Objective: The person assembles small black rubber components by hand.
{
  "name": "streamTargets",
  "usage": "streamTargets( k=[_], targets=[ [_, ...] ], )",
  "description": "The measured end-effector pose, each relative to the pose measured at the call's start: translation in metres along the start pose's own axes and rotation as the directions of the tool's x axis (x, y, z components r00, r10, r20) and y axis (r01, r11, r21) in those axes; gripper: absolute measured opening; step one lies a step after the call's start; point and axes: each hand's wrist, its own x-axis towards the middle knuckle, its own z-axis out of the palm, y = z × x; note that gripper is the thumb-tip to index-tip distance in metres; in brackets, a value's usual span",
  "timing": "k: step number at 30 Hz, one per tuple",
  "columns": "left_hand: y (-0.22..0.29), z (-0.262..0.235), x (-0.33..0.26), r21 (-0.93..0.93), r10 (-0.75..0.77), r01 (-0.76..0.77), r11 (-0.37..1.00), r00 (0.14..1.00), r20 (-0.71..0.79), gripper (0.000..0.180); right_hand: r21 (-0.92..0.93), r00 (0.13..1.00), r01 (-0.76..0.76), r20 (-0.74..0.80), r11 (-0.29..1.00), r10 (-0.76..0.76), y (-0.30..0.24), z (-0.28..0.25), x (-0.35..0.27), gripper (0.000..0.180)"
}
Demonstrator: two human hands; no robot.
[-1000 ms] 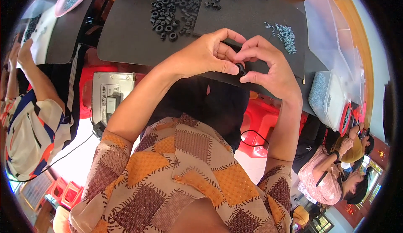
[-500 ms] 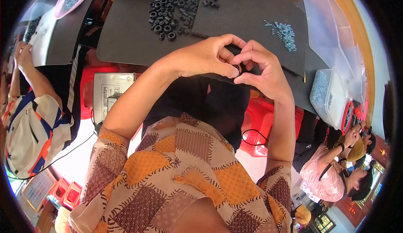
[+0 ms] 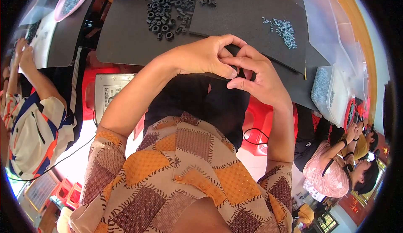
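Note:
My left hand [image 3: 208, 57] and my right hand [image 3: 261, 76] meet over the table's near edge. Between their fingertips sits a small black part [image 3: 239, 71], mostly covered, so its exact shape cannot be made out. Thumb and fingers of the left hand are closed on it. The right fingers curl over it from the other side, with the right thumb just below. Beyond my hands lies a spread of small black ring-shaped parts [image 3: 161, 12]. A pile of small metal springs [image 3: 285, 33] rests on a dark board [image 3: 245, 25] to the right.
A clear bin of springs [image 3: 322, 86] stands at the table's right edge, near a large translucent plastic box [image 3: 325, 16]. A pink bowl [image 3: 72, 1] is at the far left. Co-workers sit on both sides. Red stools [image 3: 256, 126] and a metal box [image 3: 111, 89] are below the table.
My right hand has shifted slightly left, its fingers and thumb moving closer to the left fingertips. The left hand stays nearly in place. The view has shifted a little.

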Motion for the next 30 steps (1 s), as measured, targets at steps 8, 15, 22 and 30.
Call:
streamTargets(
  k=[8, 15, 22, 30],
  targets=[
    [0.001, -0.002, -0.004, -0.059, -0.018, 0.019, 0.998, 1.000, 0.021, 0.070, -0.197, 0.978, 0.138, -0.126, 0.971, -0.164, 0.004, 0.016, -0.003, 0.045],
    [0.005, -0.007, -0.013, -0.170, 0.009, 0.007, 0.985, 0.995, 0.097, 0.077, -0.201, 0.943, 0.182, -0.243, 0.963, -0.229, 0.003, 0.027, -0.004, 0.039],
    [0.008, 0.009, -0.034, 0.195, 0.161, -0.159, 0.968, 0.987, 0.001, 0.090, -0.218, 0.945, 0.135, -0.265, 0.966, -0.192, -0.001, 0.029, -0.006, 0.036],
    [0.011, 0.032, -0.036, 0.546, 0.283, -0.171, 0.820, 0.951, -0.128, 0.085, -0.202, 0.904, 0.176, -0.355, 0.963, -0.240, 0.002, 0.037, -0.008, 0.035]
  ],
)
